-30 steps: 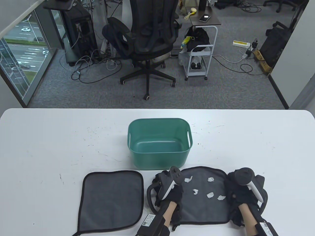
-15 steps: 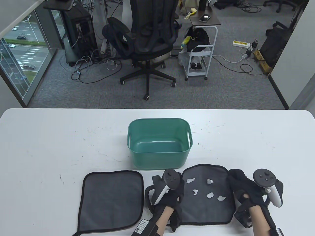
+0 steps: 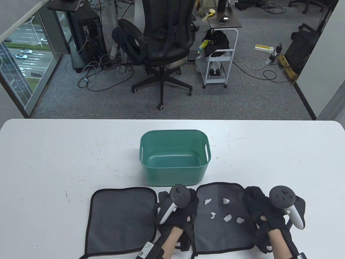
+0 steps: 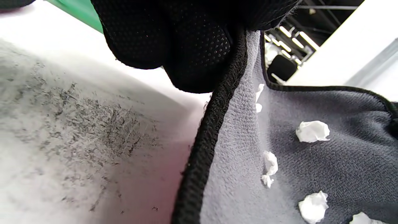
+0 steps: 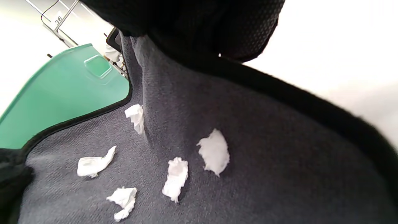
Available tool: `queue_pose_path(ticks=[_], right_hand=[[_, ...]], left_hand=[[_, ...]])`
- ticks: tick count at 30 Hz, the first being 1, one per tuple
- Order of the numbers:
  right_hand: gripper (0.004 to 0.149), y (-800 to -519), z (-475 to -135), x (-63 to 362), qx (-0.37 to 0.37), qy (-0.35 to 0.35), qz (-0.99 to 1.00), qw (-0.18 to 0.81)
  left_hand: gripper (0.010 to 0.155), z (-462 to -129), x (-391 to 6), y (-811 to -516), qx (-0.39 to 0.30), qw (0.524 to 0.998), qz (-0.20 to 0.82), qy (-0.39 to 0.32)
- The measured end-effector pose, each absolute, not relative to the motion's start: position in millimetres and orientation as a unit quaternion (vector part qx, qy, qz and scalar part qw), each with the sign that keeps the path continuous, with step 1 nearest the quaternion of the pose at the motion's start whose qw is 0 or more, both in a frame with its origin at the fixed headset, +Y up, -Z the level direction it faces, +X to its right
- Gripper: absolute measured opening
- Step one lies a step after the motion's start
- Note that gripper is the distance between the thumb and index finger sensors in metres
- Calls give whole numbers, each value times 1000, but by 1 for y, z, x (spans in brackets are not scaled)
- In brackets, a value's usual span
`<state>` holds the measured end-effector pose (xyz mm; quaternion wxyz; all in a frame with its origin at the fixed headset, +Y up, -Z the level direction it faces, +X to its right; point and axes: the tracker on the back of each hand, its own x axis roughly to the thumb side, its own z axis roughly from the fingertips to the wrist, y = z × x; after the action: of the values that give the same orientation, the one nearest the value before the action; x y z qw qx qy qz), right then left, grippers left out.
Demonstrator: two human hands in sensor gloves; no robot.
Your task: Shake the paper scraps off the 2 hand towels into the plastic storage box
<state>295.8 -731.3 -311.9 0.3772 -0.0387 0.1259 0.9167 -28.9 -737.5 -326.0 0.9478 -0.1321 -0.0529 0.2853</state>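
Observation:
A grey hand towel [image 3: 223, 232] with a black border lies front right, carrying several white paper scraps [image 3: 227, 218]. My left hand [image 3: 192, 206] grips its left edge and my right hand [image 3: 254, 206] grips its right edge; both edges are raised off the table. In the left wrist view my fingers [image 4: 186, 46] pinch the towel's border [image 4: 211, 140] beside the scraps [image 4: 312, 130]. The right wrist view shows my fingers [image 5: 202, 28] on the towel [image 5: 279, 174] with the scraps [image 5: 214, 152]. The green plastic storage box [image 3: 174, 167] stands just behind. A second towel [image 3: 122, 218] lies flat front left with no scraps showing.
White table [image 3: 54, 162] with scuff marks around the box. Beyond its far edge stand an office chair [image 3: 161, 45] and a small rolling cart [image 3: 218, 54] on the carpet.
Both hands have closed on the right towel's side edges and raised them. The towel has drawn in narrower and shifted slightly left; the scraps have stayed on it.

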Motion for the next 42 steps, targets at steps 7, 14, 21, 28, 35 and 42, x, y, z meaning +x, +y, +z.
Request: queue_pose_path(ticks=[7, 14, 21, 28, 35, 42], right_hand=[[39, -716, -308, 285, -16, 126, 919, 372], [39, -682, -312, 268, 20, 139, 910, 389], [39, -628, -324, 249, 50, 135, 900, 411], [39, -580, -352, 228, 32, 138, 896, 421], [39, -546, -391, 208, 5, 127, 889, 440], [39, -527, -425, 190, -24, 100, 888, 448]], left_hand=[[45, -325, -40, -717, -145, 937, 311, -72], [45, -325, -51, -682, -141, 939, 301, -90], [44, -336, -66, -640, -115, 946, 288, -96], [44, -366, -84, -593, -120, 944, 297, -76], [45, -403, -97, -550, -96, 943, 315, -49], [45, -441, -111, -533, -84, 946, 314, -5]])
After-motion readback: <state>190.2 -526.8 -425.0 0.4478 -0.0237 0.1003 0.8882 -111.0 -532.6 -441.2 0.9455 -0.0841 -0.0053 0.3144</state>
